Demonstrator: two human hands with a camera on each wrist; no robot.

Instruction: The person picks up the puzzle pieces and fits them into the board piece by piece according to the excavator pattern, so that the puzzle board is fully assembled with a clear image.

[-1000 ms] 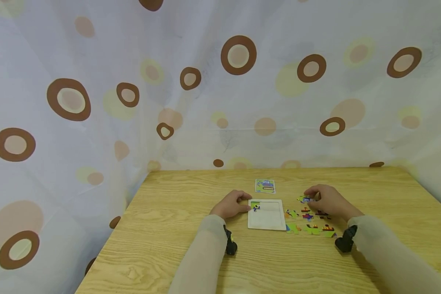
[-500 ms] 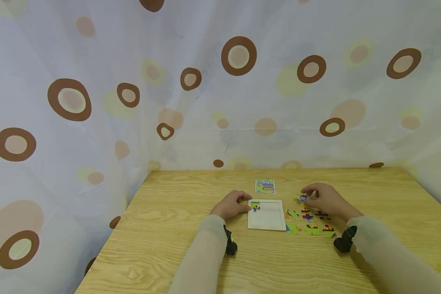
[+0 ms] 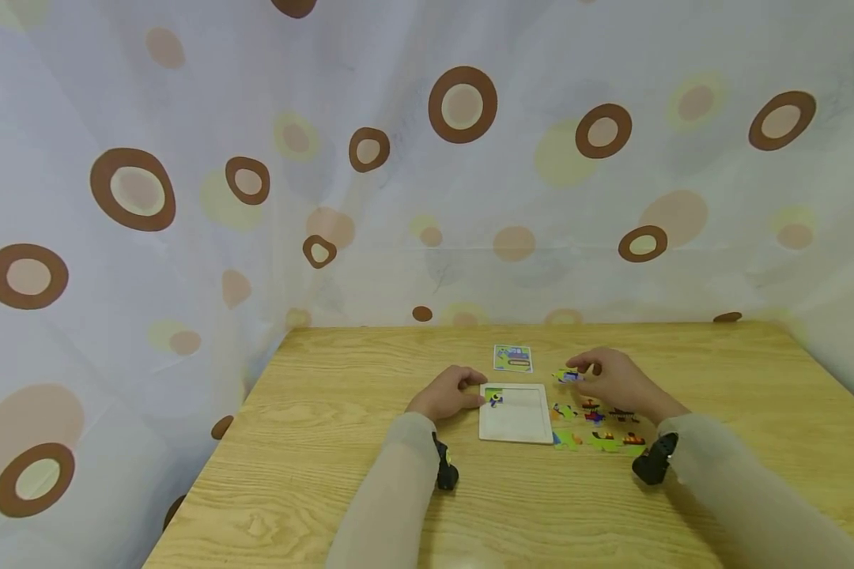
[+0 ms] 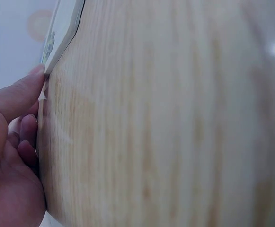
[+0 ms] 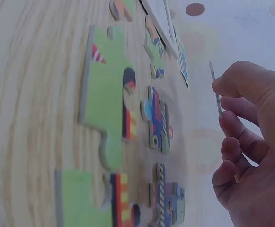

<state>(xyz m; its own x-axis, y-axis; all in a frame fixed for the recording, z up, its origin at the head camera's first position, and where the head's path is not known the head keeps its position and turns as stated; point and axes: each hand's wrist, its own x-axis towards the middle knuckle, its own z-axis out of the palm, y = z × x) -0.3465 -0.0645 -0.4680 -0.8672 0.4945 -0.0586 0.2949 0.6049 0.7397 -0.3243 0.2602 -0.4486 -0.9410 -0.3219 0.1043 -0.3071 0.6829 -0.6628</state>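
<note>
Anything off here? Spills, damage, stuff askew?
Nothing stands out. A corner piece sits in the far left of the puzzle tray, loose pieces lie to the tray's right, and the right hand pinches another piece. No spill or breakage shows; fine chips would be too small to tell.

Two hands (image 3: 447, 393) (image 3: 615, 382), one card (image 3: 512, 358), one tray (image 3: 523, 423) — and eight puzzle pieces (image 3: 603, 444) in sight: six loose lower right, one pinched, one trayed!

Tray (image 3: 523, 420): on the surface (image 3: 341, 411)
Inset piece (image 3: 494, 397): tray's 10 o'clock corner
Card (image 3: 513, 358): 12 o'clock, behind tray
Loose pieces (image 3: 603, 445): 3 to 4 o'clock, beside tray
Held piece (image 3: 566, 377): 2 o'clock, in right fingers (image 5: 248, 84)
Left fingers (image 3: 470, 374): 10 o'clock, touching tray
</note>
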